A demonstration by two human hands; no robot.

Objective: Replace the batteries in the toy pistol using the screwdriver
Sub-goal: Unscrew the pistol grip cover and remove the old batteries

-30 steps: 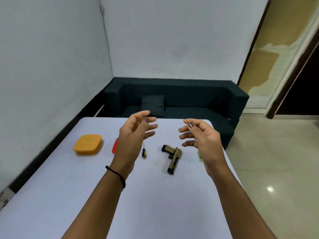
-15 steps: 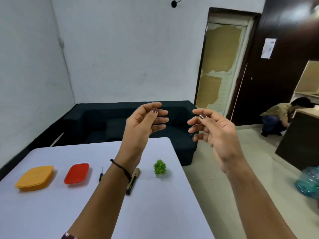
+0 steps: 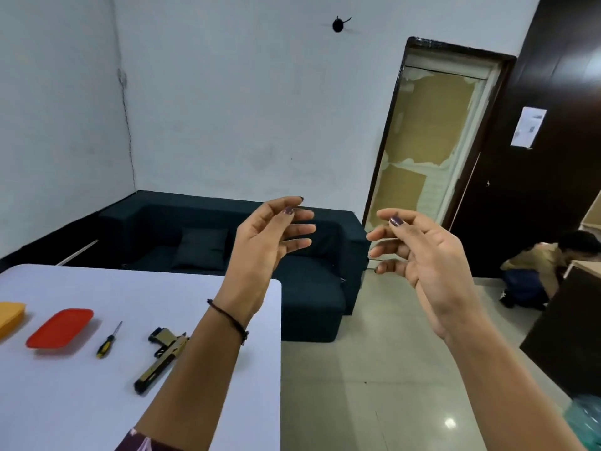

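Two bare hands up in the air past the table's far edge: left hand and right hand, both holding nothing, fingers loosely spread and slightly bent, palms turned toward each other. Nothing of the task touched yet.

Down on the white table, flat on its side: the toy pistol, tan and black, muzzle toward the near edge. To its left, near but apart, the screwdriver, yellow-and-black handle nearest, thin shaft pointing away. Further left, a red lid and an orange container.

Most likely hollow plastic, so light, rigid and smooth enough to skid under a push. Best gripped round the barrel or handle and pinned to the table during unscrewing. For the screwdriver, pinch the thick handle, not the shaft. Battery cover not discernible from here.
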